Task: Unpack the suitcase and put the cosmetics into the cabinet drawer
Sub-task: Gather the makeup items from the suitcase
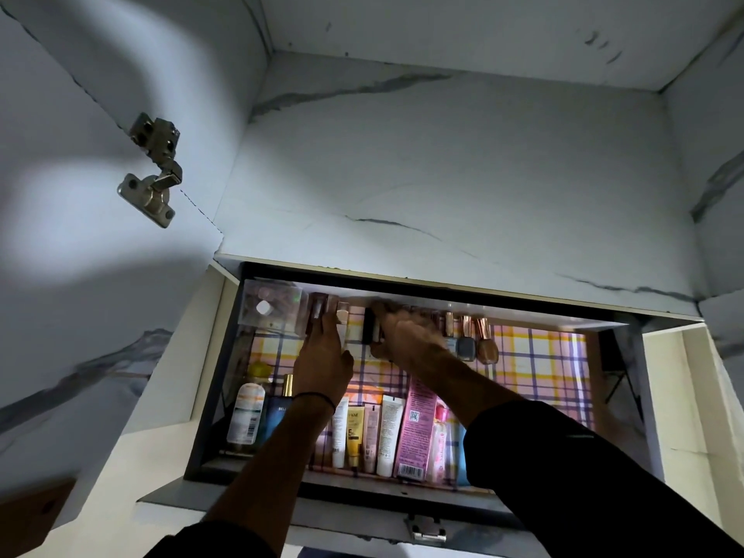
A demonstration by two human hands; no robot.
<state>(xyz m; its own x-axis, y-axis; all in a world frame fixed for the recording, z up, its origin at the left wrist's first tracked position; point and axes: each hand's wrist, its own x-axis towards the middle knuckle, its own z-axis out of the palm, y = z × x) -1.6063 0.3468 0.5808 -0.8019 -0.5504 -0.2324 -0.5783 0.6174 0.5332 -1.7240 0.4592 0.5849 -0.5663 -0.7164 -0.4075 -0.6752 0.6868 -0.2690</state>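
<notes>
Both hands are deep in the drawer (346, 487), up at the back row. The lipsticks (320, 310) lie lengthwise front to back, right under the left hand (322, 356), whose fingers are straight. The right hand (406, 334) is blurry and curled next to a black tube (367, 330); can't tell if it's gripping. Nail polishes (485, 344) sit just right of it.

The dark grey drawer (362, 491) is lined with a drawer liner (535, 356) checked in pink, yellow and violet-blue on white. The cabinet panels (443, 175) are patterned as white marble with grey veins. Within the drawer, a pink box (414, 432) is seen at six o'clock, a white tube (390, 432) and a yellow tube (355, 434) toward seven, and a dark blue bottle (279, 412) at eight. Toward one o'clock, a grey-blue nail polish bottle (465, 348) and a tan nail polish bottle (487, 351) are capped in rose gold. The sleeve (563, 477) is black.
</notes>
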